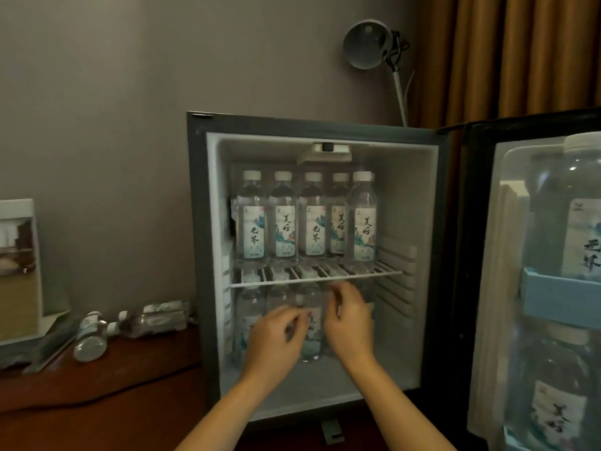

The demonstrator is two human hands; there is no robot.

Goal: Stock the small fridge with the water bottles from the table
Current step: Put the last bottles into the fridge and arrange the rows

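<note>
Five shelf bottles (313,222) with white caps are lined up upright on the wire shelf (387,272) of the small fridge (199,242), directly above the fingers (294,315). Their labels are printed with brushed characters over a blue-green landscape: 无界 on two, 美好 on three.

Both hands are reached into the lower compartment, under that shelf. The left hand (276,336) and the right hand (351,323) are held close together with fingers curled, and a lower bottle (311,348) stands upright between them. Through the motion blur it cannot be told whether that bottle is gripped or only touched by either hand. More bottles are crowded behind and to the left of the fingers, partly hidden by the hands.

Well to the left of the fingers, outside the fridge, a few lying bottles (88,336) are left on their sides on the wooden counter (97,382), near a standing card (18,265). To the right of the fingers the fridge door (473,255) is swung open. Two large bottles (567,216) with the same labels are held in its racks, one above the other, the upper behind a pale blue rail (553,296). A desk lamp (366,43) is seen above the fridge, and an ochre curtain (520,60) to its right.
</note>
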